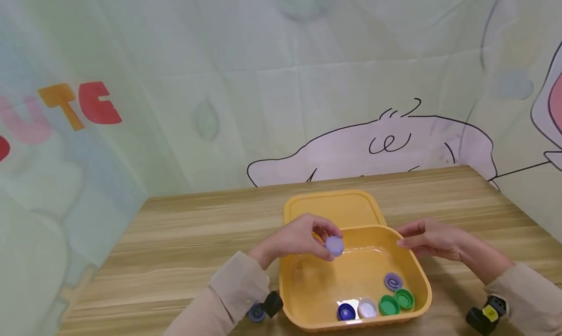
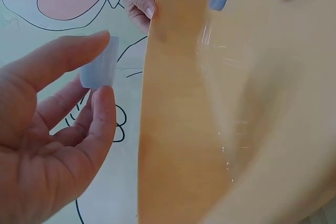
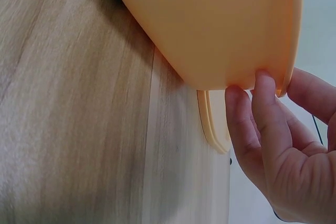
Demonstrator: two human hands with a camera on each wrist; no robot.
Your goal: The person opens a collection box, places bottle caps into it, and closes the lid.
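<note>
My left hand [image 1: 298, 237] pinches a pale lavender bottle cap [image 1: 334, 246] between thumb and fingertips, over the far left part of a yellow plastic container [image 1: 322, 280]. In the left wrist view the cap [image 2: 98, 69] looks smooth-sided and slightly tapered. At the container's far right corner, my right hand [image 1: 434, 241] grips the rim. Its thumb is at the rim while the fingers [image 3: 265, 95] press the outer wall. Inside the container, towards the near right, lie a dark blue cap [image 1: 346, 312], a whitish cap [image 1: 367, 308], two green caps [image 1: 389, 305] and a purple cap [image 1: 393, 281].
Behind the container lies its yellow lid [image 1: 333, 209], flat on the wooden table [image 1: 197, 243]. A bluish cap [image 1: 256, 313] sits on the table left of the container, close to my left wrist's camera. A printed cloth backdrop [image 1: 241, 82] hangs past the table's far edge.
</note>
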